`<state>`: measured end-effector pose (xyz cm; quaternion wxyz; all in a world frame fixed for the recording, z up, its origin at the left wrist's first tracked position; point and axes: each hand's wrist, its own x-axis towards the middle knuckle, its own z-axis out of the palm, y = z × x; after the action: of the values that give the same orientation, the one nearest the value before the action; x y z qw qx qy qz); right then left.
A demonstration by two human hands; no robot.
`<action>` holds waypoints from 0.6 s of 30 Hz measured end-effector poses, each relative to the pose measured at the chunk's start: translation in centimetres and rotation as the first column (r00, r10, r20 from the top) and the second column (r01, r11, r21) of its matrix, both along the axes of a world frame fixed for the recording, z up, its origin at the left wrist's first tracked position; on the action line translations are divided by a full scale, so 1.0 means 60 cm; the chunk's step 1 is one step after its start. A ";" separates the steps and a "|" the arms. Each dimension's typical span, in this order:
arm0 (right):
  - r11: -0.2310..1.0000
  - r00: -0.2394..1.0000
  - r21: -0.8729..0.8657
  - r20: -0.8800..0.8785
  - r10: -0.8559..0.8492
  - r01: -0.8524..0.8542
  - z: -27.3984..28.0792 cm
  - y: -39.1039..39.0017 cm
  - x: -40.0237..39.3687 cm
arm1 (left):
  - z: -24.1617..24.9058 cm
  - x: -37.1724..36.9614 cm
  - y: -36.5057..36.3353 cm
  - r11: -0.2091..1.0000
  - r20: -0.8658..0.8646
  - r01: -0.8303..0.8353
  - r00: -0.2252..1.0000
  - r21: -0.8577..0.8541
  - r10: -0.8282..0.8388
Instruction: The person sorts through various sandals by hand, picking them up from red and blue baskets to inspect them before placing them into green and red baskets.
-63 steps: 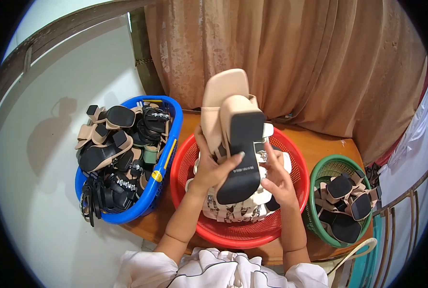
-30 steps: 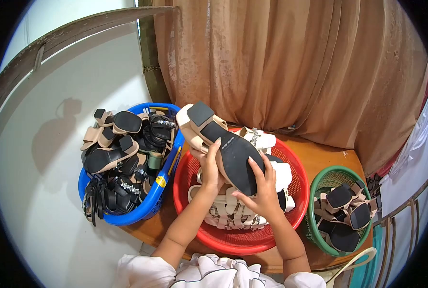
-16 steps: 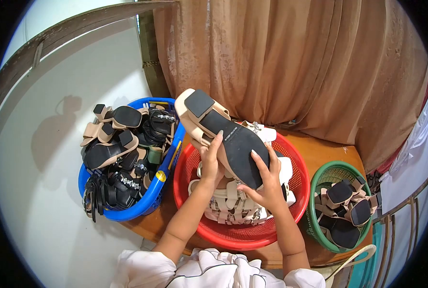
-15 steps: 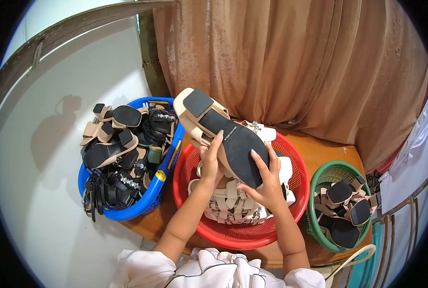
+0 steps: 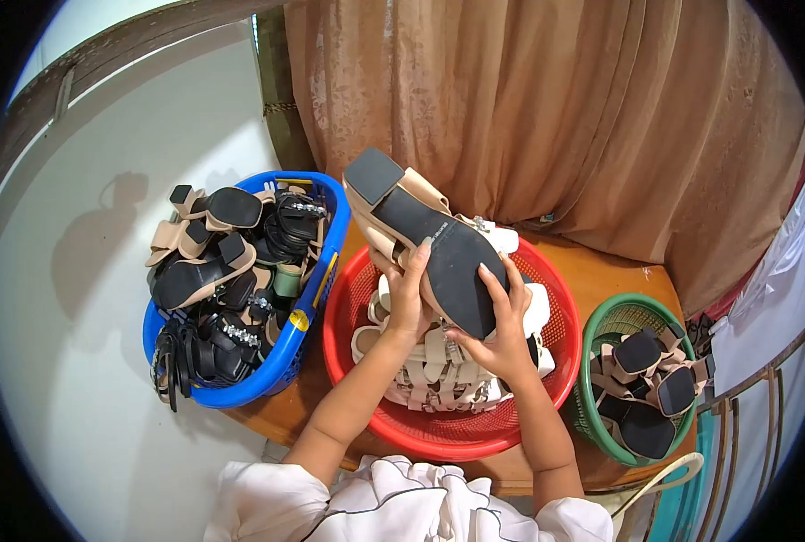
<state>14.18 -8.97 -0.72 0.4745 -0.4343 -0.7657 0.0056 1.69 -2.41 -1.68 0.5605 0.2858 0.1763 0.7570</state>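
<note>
While both hands hold a beige sandal (image 5: 461, 262) up over the red basket (image 5: 457, 448), its black sole faces the camera, heel block toward eleven o'clock and toe toward five. The left hand (image 5: 409, 294) has a narrow grip at the middle, thumb on the near edge of the sole and fingers underneath; the right hand (image 5: 509, 339) spans the toe end in a wider grip, fingertips on the sole and thumb by its lower rim. More beige shows beneath, and whether that is a second sandal I cannot tell. Under the hands, white sandals (image 5: 439, 370) with shiny trim lie in the red basket on the wooden counter (image 5: 624, 256); from there the blue basket (image 5: 260, 390) of black and beige footwear sits between nine and ten o'clock, the green basket (image 5: 601, 440) between three and four. The held piece looks light, its sole fairly stiff and smooth, perhaps slightly slippery under fingertips, with the chunky heel likely pulling weight toward eleven. The straps look softer and easier to crease, so the firmest hold seems to be across the sole's edges at the middle, steadied near the toe
</note>
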 end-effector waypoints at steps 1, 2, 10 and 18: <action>1.000 1.000 -0.007 0.002 0.005 -0.005 0.002 -0.001 0.001 | -0.006 -0.001 0.001 1.000 -0.006 0.007 1.000 0.007 -0.007; 1.000 1.000 -0.015 0.004 0.010 -0.010 0.003 -0.002 0.000 | -0.006 -0.005 0.000 1.000 -0.001 0.028 1.000 0.009 -0.028; 0.999 0.998 -0.046 0.051 0.026 -0.024 -0.001 0.001 -0.006 | 0.031 -0.018 -0.019 0.998 0.004 0.049 0.999 -0.034 -0.049; 0.902 0.840 -0.191 -0.476 0.259 -0.387 -0.011 0.014 0.009 | 0.013 -0.024 0.005 0.991 0.006 0.028 1.000 -0.130 -0.027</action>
<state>14.69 -8.14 -1.36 0.5606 -0.3476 -0.6925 0.2923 0.25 -2.09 -0.91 0.5885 0.2497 0.2202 0.7367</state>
